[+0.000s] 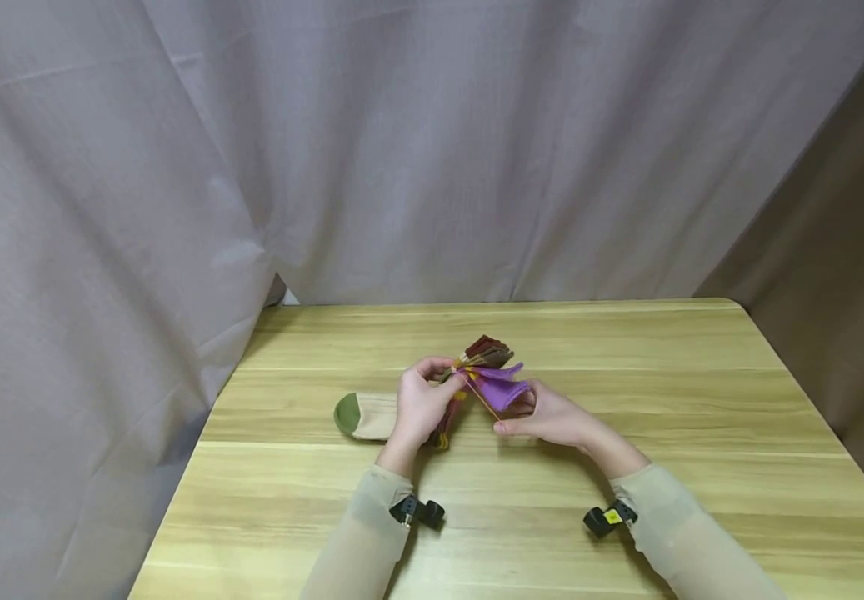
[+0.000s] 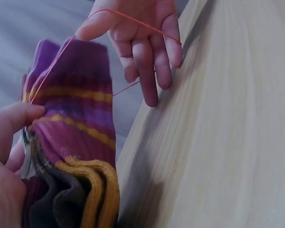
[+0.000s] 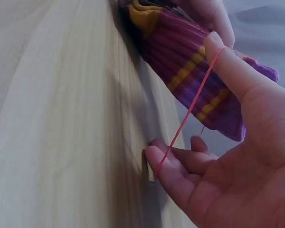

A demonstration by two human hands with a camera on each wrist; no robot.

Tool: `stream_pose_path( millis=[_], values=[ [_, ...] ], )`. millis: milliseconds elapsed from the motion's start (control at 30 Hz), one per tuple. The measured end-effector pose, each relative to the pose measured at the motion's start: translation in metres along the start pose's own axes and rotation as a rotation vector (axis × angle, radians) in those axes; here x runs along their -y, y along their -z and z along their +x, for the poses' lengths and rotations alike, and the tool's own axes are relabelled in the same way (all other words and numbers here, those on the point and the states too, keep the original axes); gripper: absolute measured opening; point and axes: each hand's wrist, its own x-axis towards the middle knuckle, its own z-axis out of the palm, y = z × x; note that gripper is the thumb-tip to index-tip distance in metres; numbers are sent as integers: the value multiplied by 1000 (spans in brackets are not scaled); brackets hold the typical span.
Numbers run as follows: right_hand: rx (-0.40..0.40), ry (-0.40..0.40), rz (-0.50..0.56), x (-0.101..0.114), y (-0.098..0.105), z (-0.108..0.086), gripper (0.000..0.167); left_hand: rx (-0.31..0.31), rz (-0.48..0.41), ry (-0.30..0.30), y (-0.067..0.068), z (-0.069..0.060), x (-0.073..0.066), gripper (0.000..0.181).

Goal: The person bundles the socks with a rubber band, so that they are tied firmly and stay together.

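A bundle of ribbed socks is pinched at its middle by my left hand. In the left wrist view the outer striped sock is purple and maroon with yellow bands; brown, grey and dark red layers fold below it. My right hand is spread just right of the bundle. A thin red rubber band stretches across its thumb and a finger, and runs back to the socks at the left fingertips. A cream sock with a green toe extends left beneath my left hand.
The wood-grain table extends around both hands. Grey curtain cloth hangs behind its far edge and on the left; a darker curtain hangs on the right. Black wrist cameras are strapped over both sleeves.
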Motion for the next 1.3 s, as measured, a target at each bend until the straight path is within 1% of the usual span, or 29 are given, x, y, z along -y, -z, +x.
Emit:
stream_pose_path(
  millis=[67, 133, 200, 267, 300, 333, 400, 500, 600, 667, 733, 800, 900, 967, 1067, 1133, 1167, 1267, 1300],
  values=[
    [-3, -14, -35, 2, -1, -3, 80, -40, -7, 6, -1, 0, -1, 23],
    [2, -20, -102, 4, -2, -6, 61, -64, 0, 6, -2, 0, -1, 23],
    [26, 7, -157, 6, -4, -8, 46, -62, 15, 10, -2, -1, -1, 23],
    [76, 59, -140, 8, -8, -8, 41, -30, 31, 8, -2, -1, 1, 23],
    [102, 91, -116, 8, -11, -8, 43, -3, 44, 4, -2, -2, 2, 22],
    [118, 117, -94, 9, -13, -7, 49, 33, 57, 2, -2, -2, 3, 22],
    [137, 131, -43, 9, -17, -6, 67, 121, 84, -9, -2, -3, 6, 21],
    [122, 94, -39, 8, -21, -5, 89, 260, 131, -26, 0, -5, 8, 24],
    [114, 47, -43, 8, -22, -6, 101, 381, 158, -39, 3, -6, 5, 32],
    [116, 36, -57, 9, -22, -7, 105, 431, 169, -35, 5, -7, 2, 37],
    [117, 39, -89, 10, -23, -9, 106, 452, 199, -30, 6, -8, 0, 40],
    [110, 44, -132, 11, -24, -10, 107, 434, 231, -22, 5, -8, -1, 39],
    [97, 63, -193, 14, -27, -9, 105, 368, 284, -18, 1, -8, 1, 35],
    [92, 80, -197, 16, -29, -7, 99, 309, 296, -25, -1, -7, 2, 27],
    [104, 103, -174, 17, -31, -3, 81, 208, 296, -38, -2, -4, 3, 16],
    [110, 111, -160, 17, -31, -1, 67, 125, 270, -23, -1, -2, 4, 13],
    [107, 111, -168, 17, -31, 0, 61, 84, 243, -8, -1, -1, 4, 12],
    [93, 96, -212, 16, -29, 0, 49, -32, 150, 43, 2, 0, 4, 14],
    [92, 94, -234, 15, -29, 0, 47, -60, 115, 56, 3, 1, 4, 15]
  ],
)
